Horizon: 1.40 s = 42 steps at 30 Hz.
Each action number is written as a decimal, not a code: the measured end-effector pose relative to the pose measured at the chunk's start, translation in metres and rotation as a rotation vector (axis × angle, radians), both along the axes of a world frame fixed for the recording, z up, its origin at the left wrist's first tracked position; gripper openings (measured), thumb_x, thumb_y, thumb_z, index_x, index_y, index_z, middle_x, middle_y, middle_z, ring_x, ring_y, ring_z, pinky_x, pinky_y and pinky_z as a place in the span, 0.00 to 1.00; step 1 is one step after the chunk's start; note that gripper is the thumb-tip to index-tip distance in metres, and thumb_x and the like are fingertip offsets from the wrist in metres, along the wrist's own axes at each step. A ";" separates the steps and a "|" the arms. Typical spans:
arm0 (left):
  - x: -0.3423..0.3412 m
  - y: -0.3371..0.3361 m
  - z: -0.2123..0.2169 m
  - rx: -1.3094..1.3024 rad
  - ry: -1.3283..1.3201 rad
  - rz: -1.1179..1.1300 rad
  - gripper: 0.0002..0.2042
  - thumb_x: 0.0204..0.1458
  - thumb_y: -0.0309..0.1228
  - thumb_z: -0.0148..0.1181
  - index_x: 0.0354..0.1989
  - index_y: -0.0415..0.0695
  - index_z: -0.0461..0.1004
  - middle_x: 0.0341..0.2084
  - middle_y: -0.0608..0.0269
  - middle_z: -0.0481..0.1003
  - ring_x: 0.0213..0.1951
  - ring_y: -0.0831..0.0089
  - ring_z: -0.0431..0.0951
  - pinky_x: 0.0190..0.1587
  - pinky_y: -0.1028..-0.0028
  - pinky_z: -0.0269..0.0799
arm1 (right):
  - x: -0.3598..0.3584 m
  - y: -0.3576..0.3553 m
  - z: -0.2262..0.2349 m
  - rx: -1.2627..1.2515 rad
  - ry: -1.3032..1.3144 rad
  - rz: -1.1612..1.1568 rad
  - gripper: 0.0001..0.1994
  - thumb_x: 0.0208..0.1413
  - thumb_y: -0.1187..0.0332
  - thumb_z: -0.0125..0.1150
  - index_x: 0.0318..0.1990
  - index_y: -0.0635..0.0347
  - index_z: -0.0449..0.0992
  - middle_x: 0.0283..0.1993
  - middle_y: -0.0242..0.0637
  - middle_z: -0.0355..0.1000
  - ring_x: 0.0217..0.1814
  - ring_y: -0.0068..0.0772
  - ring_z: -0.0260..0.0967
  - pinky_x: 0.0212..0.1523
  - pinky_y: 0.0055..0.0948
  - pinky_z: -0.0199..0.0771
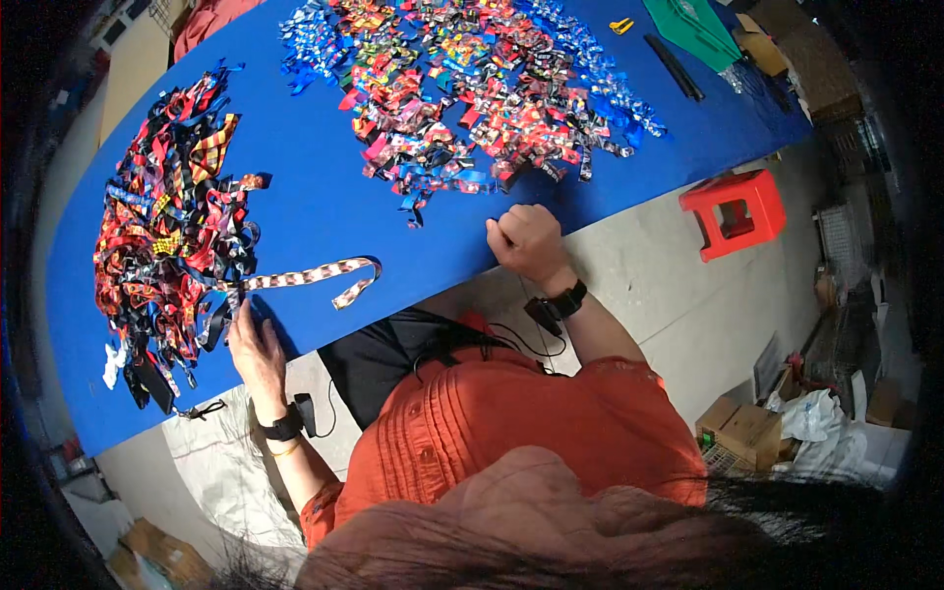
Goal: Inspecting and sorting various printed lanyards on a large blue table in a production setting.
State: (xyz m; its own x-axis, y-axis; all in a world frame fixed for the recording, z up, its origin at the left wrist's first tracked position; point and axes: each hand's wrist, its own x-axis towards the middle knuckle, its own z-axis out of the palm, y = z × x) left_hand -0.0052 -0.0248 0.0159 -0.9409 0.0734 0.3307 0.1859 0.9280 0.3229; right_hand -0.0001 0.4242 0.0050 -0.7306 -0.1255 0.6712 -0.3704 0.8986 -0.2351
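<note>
A large tangled heap of printed fabric straps (162,231), mostly red, black and yellow, lies on the left of the blue table (295,187). One pale strap with a brown pattern (310,274) stretches right from the heap and hooks back at its end. My left hand (258,356) rests at the heap's lower right edge, fingers stretched out, their tips at a greyish strap end. By the table's near edge my right hand (531,241) is curled into a fist, with nothing visible sticking out of it. Just beyond it spread many short colourful strap pieces (462,88).
Yellow-handled scissors (621,26), a black bar (675,69) and a green tray (693,29) lie at the table's far right. A red plastic stool (733,211) stands on the floor to the right. Cardboard boxes (739,433) sit lower right, a white sack (221,462) lower left.
</note>
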 end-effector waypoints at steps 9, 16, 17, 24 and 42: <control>-0.006 -0.014 -0.006 -0.002 0.022 0.114 0.20 0.59 0.28 0.56 0.59 0.36 0.68 0.53 0.41 0.72 0.55 0.46 0.72 0.59 0.58 0.67 | -0.002 0.002 -0.006 0.018 0.010 0.006 0.16 0.48 0.68 0.66 0.17 0.51 0.63 0.19 0.35 0.59 0.20 0.42 0.62 0.23 0.40 0.60; -0.002 0.039 0.007 0.016 0.099 -0.044 0.16 0.59 0.23 0.55 0.56 0.37 0.71 0.54 0.45 0.71 0.57 0.49 0.71 0.60 0.59 0.66 | -0.001 0.002 -0.005 0.016 -0.004 0.003 0.16 0.48 0.68 0.66 0.18 0.52 0.63 0.20 0.36 0.60 0.22 0.43 0.63 0.24 0.40 0.61; -0.002 0.044 0.009 0.033 0.110 -0.068 0.16 0.58 0.23 0.55 0.55 0.38 0.71 0.54 0.45 0.71 0.57 0.49 0.71 0.60 0.59 0.66 | -0.001 0.003 -0.003 0.004 -0.008 0.011 0.16 0.48 0.68 0.66 0.18 0.52 0.63 0.20 0.35 0.60 0.22 0.42 0.63 0.24 0.40 0.61; 0.009 0.092 0.023 0.125 0.097 -0.236 0.17 0.55 0.19 0.57 0.54 0.38 0.73 0.52 0.46 0.72 0.55 0.49 0.72 0.59 0.57 0.67 | 0.006 0.015 -0.001 -0.003 -0.001 -0.028 0.15 0.49 0.66 0.67 0.20 0.52 0.64 0.21 0.36 0.61 0.23 0.44 0.63 0.26 0.41 0.62; 0.009 0.101 0.011 0.121 0.049 -0.208 0.16 0.56 0.21 0.56 0.53 0.37 0.73 0.52 0.46 0.72 0.55 0.49 0.71 0.59 0.57 0.66 | 0.003 0.062 -0.005 -0.040 -0.027 -0.389 0.10 0.54 0.69 0.61 0.43 0.55 0.73 0.44 0.39 0.73 0.49 0.43 0.71 0.51 0.43 0.67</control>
